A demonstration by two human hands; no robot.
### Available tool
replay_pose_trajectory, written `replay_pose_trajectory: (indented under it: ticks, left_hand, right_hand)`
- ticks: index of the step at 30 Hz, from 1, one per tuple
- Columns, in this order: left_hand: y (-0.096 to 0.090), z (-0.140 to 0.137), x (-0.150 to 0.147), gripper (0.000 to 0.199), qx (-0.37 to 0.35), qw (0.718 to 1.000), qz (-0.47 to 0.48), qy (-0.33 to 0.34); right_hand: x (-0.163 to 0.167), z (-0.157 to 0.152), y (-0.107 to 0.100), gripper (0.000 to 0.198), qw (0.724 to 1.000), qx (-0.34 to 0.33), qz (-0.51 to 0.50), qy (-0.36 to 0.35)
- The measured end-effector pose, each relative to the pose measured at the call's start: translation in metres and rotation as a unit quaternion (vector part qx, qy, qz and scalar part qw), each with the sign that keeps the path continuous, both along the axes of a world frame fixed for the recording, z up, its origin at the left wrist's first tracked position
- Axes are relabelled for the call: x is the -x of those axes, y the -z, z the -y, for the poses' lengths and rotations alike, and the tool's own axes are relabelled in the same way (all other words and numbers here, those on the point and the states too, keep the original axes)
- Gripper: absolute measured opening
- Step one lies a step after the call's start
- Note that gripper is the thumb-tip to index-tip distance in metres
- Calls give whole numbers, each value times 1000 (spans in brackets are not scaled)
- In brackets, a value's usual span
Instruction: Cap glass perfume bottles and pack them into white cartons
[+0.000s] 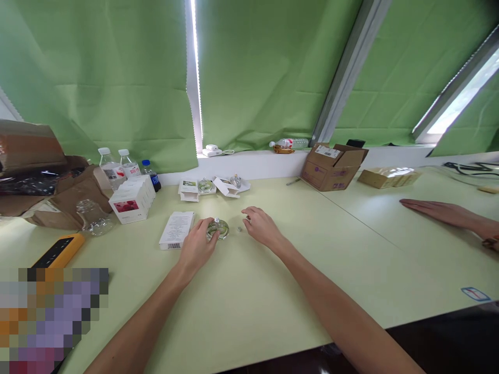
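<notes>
My left hand (198, 241) is closed around the left side of a round glass perfume bottle (223, 229) with a greenish tint, which rests on the table. A small silvery top (217, 221) shows on the bottle. To the right, my right hand (262, 226) hovers above the table with its fingertips pinched on a small shiny piece (248, 218), too small to make out. Between the hands lies a tiny grey piece (239, 229). A white printed box (176, 230) lies flat beside my left hand.
Behind are opened white boxes (188, 190) with another round bottle (205, 185). At left stand stacked white boxes (134, 197), plastic bottles (111, 169) and an orange power strip (58, 253). A cardboard box (331, 167) stands back right; another person's hand (436, 212) rests at right.
</notes>
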State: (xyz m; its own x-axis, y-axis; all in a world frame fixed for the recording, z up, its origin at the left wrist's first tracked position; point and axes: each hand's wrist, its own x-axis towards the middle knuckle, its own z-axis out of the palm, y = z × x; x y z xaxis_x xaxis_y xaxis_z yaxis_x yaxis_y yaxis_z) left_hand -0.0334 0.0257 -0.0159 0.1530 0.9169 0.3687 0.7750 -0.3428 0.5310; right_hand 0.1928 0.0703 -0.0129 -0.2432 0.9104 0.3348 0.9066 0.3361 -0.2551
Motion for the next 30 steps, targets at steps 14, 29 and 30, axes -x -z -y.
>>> replay_pose_trajectory:
  ticks: [14, 29, 30]
  left_hand:
    - [0, 0, 0, 36, -7, 1000, -15, -2]
    - [1, -1, 2, 35, -5, 1000, -4, 10]
    - [1, -1, 2, 35, -6, 1000, -5, 10]
  right_hand:
    - [7, 8, -11, 27, 997, 4, -65, -31]
    - [6, 6, 0, 22, 994, 78, -10, -75]
    - [6, 6, 1, 20, 994, 76, -11, -77]
